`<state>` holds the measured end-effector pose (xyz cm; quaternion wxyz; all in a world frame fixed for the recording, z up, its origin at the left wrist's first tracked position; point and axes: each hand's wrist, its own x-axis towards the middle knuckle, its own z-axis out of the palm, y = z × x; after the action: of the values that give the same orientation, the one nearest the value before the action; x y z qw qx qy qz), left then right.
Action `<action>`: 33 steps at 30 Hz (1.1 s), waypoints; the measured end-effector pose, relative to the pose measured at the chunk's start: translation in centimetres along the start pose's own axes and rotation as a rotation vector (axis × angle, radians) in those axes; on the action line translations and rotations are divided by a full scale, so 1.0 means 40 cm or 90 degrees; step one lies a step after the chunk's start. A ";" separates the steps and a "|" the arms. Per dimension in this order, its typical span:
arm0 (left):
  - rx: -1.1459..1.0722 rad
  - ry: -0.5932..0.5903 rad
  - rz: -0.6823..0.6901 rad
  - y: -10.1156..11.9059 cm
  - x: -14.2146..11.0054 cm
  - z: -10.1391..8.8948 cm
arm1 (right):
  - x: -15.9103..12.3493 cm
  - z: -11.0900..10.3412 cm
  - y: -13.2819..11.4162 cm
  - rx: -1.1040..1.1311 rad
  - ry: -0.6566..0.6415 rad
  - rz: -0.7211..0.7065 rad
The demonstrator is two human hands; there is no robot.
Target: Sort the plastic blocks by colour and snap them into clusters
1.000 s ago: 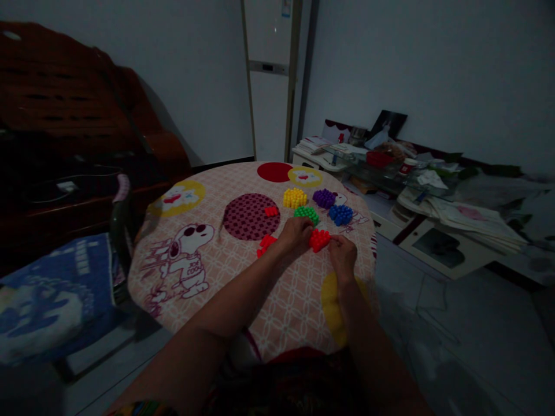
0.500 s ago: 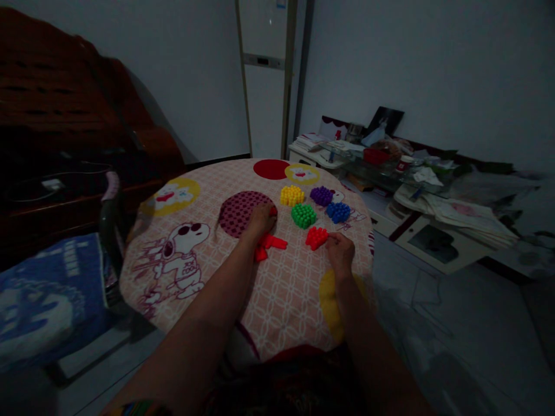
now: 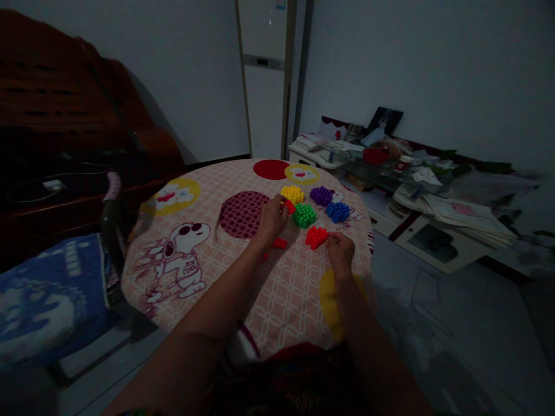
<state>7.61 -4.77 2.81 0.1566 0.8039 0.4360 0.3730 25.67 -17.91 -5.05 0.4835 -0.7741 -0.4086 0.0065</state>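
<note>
My left hand (image 3: 273, 218) is closed on a small red piece (image 3: 289, 206), held just left of a green knobbly cluster (image 3: 304, 215). My right hand (image 3: 340, 253) pinches the right edge of a red knobbly cluster (image 3: 316, 237) on the table. Beyond the hands sit a yellow cluster (image 3: 292, 194), a purple cluster (image 3: 321, 196) and a blue cluster (image 3: 337, 212). More red pieces (image 3: 280, 243) lie beside my left wrist, partly hidden by it. The exact kind of these small plastic pieces is too small to tell.
A patterned cloth covers the round table (image 3: 286, 306). To the left stand a folding chair (image 3: 43, 300) and a wooden bench (image 3: 65, 115). A cluttered glass-topped cabinet (image 3: 377, 173) runs along the right wall. A tall white unit (image 3: 264, 86) stands behind.
My left hand has moved right and away from me, carrying the small red piece from above the dotted purple circle to beside the green cluster. My right hand stays at the red cluster.
</note>
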 end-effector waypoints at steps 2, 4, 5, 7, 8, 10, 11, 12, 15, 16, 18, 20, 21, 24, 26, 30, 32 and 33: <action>-0.054 -0.027 0.032 0.051 -0.024 0.005 | 0.000 -0.001 -0.001 0.011 -0.001 0.001; -0.074 -0.061 0.065 0.096 -0.053 0.015 | 0.001 -0.002 -0.002 0.030 0.002 0.000; -0.075 -0.080 0.081 0.114 -0.067 0.023 | 0.001 -0.003 -0.001 0.043 0.006 0.001; -0.073 -0.114 0.106 0.142 -0.094 0.040 | 0.003 -0.004 0.004 0.068 0.017 0.010; -0.076 -0.129 0.115 0.151 -0.105 0.049 | 0.004 -0.004 0.007 0.078 0.023 0.018; -0.078 -0.156 0.132 0.164 -0.122 0.066 | 0.006 -0.003 0.014 0.090 0.038 0.034; -0.075 -0.167 0.140 0.168 -0.128 0.073 | 0.007 -0.003 0.017 0.097 0.045 0.038; -0.066 -0.177 0.147 0.170 -0.132 0.080 | 0.008 -0.002 0.019 0.103 0.050 0.041; -0.015 -0.199 0.155 0.176 -0.140 0.094 | 0.008 -0.002 0.020 0.112 0.053 0.041; 0.002 -0.201 0.154 0.178 -0.142 0.097 | 0.008 -0.003 0.019 0.110 0.051 0.040; 0.025 -0.204 0.160 0.181 -0.146 0.102 | 0.007 -0.005 0.015 0.102 0.051 0.041; 0.036 -0.206 0.167 0.182 -0.151 0.108 | 0.006 -0.006 0.012 0.102 0.052 0.043; 0.040 -0.208 0.170 0.181 -0.153 0.111 | 0.006 -0.007 0.010 0.104 0.051 0.044; 0.049 -0.199 0.177 0.177 -0.160 0.123 | 0.006 -0.010 0.005 0.111 0.046 0.040; 0.053 -0.189 0.185 0.176 -0.167 0.128 | 0.005 -0.012 0.002 0.108 0.046 0.031; 0.069 -0.188 0.182 0.183 -0.177 0.122 | 0.002 -0.014 -0.002 0.099 0.045 0.024; 0.069 -0.192 0.168 0.184 -0.165 0.106 | 0.001 -0.012 0.001 0.101 0.043 0.033; 0.067 -0.192 0.159 0.181 -0.152 0.093 | 0.001 -0.010 0.003 0.104 0.044 0.037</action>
<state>12.48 -13.61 1.66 0.1306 0.9055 0.3232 0.2418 25.93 -18.22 -4.92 0.5586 -0.7433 -0.3671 0.0273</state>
